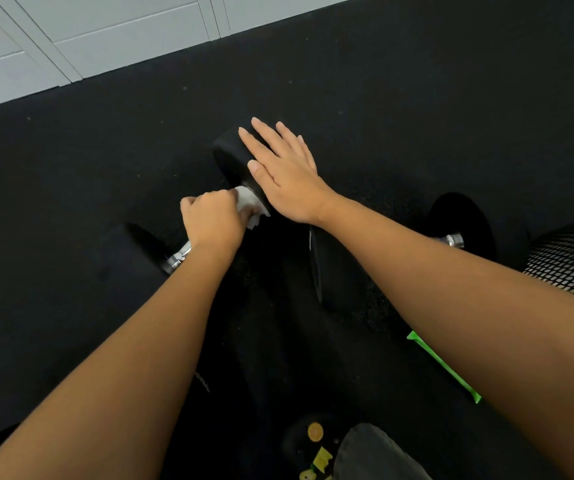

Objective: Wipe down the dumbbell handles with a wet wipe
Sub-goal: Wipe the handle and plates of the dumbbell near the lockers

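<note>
A gym floor, or a workout corner laid out like one.

The floor (382,98) is black rubber matting flecked with small pale specks, and it runs unbroken up to a pale grey panelled wall (105,32) at the top of the view. Two weights lie straight on the matting: a left dumbbell (230,157) with thick round black heads and a bright chrome handle (178,258), and a second dumbbell (465,220) just to its right, built the same. Rubber underfoot, free weights and a plain wall mark a training space; whether public or in a home cannot be told.
</note>
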{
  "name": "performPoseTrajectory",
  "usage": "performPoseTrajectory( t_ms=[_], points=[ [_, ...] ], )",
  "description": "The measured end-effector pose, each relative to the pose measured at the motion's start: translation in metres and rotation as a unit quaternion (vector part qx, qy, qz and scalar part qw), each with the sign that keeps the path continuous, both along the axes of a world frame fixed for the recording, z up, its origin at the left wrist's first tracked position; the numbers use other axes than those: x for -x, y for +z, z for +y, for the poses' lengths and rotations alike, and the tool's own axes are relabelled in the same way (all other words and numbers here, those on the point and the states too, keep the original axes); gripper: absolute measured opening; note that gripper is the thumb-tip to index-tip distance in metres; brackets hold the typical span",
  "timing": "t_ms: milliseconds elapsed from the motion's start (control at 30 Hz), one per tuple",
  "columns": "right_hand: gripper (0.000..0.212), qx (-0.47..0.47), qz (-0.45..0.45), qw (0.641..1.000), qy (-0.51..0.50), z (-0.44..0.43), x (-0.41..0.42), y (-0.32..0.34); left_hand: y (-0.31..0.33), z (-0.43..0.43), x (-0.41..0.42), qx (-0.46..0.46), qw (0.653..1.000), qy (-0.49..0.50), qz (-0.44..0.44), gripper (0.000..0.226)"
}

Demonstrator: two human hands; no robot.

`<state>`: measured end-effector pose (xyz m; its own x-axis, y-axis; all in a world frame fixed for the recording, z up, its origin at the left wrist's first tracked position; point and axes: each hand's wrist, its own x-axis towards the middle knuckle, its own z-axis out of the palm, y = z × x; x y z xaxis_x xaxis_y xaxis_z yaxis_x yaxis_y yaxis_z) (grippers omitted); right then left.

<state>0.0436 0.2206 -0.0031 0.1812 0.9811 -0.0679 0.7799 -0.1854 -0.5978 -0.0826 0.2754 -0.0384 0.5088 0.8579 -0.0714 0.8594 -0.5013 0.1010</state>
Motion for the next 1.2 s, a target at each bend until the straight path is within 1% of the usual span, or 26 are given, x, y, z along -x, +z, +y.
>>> performPoseTrajectory(
  t_ms=[100,233,433,500,567,633,667,700,733,800,833,867,933,1000,1067,1133,1200],
  points=[
    [0.049,-0.001,-0.002,1.0,0.002,0.0,0.0,-0.001,-0.003,-0.005,0.013,-0.039,0.999,-0.022,0.028,0.03],
    [0.049,-0.003,-0.001,1.0,-0.002,0.0,0.0,-0.002,-0.002,-0.009,0.016,-0.051,0.998,-0.027,0.039,0.026],
    [0.049,0.004,-0.007,1.0,-0.007,0.002,0.002,-0.002,0.003,0.0,-0.019,-0.001,0.998,0.048,0.03,0.031],
    [0.048,0.001,-0.007,1.0,-0.008,0.002,0.002,-0.002,0.0,0.004,-0.021,0.021,0.998,0.062,0.016,0.026],
    [0.049,0.0,-0.005,1.0,-0.007,0.002,0.001,-0.002,-0.003,0.003,-0.015,0.016,0.999,0.047,0.007,0.025],
    [0.049,-0.001,-0.005,1.0,-0.006,0.002,0.001,-0.002,-0.001,0.0,-0.006,0.003,1.0,0.017,0.003,0.03],
    [0.049,-0.001,-0.004,1.0,-0.005,0.001,0.001,-0.002,0.001,0.001,-0.001,0.014,1.0,0.008,-0.003,0.032],
    [0.049,-0.002,-0.004,1.0,-0.004,0.001,0.0,-0.002,0.002,0.005,0.005,0.046,0.999,0.01,-0.008,0.034],
    [0.049,-0.002,-0.005,1.0,-0.002,0.001,0.0,-0.002,0.004,0.011,0.011,0.096,0.995,0.021,-0.017,0.036],
    [0.049,-0.004,-0.009,1.0,-0.002,0.001,0.001,-0.002,0.006,0.026,0.023,0.206,0.977,0.049,-0.03,0.043],
    [0.049,-0.005,-0.01,1.0,-0.004,0.001,0.001,-0.002,0.007,0.032,0.025,0.243,0.968,0.058,-0.029,0.045],
    [0.048,-0.005,-0.011,1.0,-0.008,0.001,0.002,-0.002,0.008,0.034,0.026,0.258,0.964,0.061,-0.022,0.045],
    [0.048,-0.006,-0.012,1.0,-0.014,0.001,0.003,-0.002,0.009,0.032,0.021,0.242,0.969,0.058,-0.007,0.04],
    [0.048,-0.005,-0.014,1.0,-0.015,0.001,0.004,-0.003,0.009,0.025,0.015,0.194,0.979,0.053,-0.009,0.033],
    [0.048,-0.006,-0.014,1.0,-0.016,0.002,0.004,-0.004,0.007,0.017,0.009,0.162,0.984,0.059,-0.034,0.029],
    [0.048,-0.009,-0.013,1.0,-0.023,0.002,0.005,-0.004,0.008,0.012,0.001,0.15,0.984,0.073,-0.064,0.032],
    [0.048,-0.012,-0.011,0.999,-0.029,0.002,0.006,-0.005,0.008,0.01,-0.009,0.136,0.985,0.077,-0.075,0.03]
  ],
)
